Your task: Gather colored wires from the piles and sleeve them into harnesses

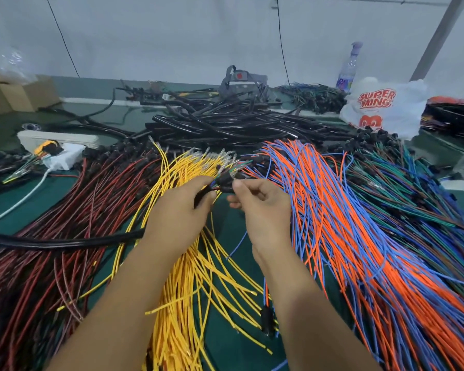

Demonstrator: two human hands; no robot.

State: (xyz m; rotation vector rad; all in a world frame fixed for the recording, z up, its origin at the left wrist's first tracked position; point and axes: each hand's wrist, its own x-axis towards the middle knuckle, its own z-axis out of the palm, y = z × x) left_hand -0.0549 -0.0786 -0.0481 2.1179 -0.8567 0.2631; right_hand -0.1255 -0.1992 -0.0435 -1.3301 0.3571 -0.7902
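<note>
Piles of wires fan out across the green table (225, 341): dark red wires (65, 223) at left, yellow wires (188, 285) in the middle, orange and blue wires (340, 223) to the right, green and teal wires (413, 188) at far right. My left hand (177, 210) grips the end of a black sleeve (65, 241) that runs off to the left, with a few colored wires sticking out of its end. My right hand (263, 207) pinches the wire bundle (229, 177) by its black connectors, right beside the left hand's fingertips.
A heap of black sleeves (225, 121) lies at the back middle. A white plastic bag (383, 105) and a bottle (348, 68) stand at back right. Cardboard boxes (16, 95) sit at back left, with a white power strip (62, 156) and a pale tray (56, 139) nearby.
</note>
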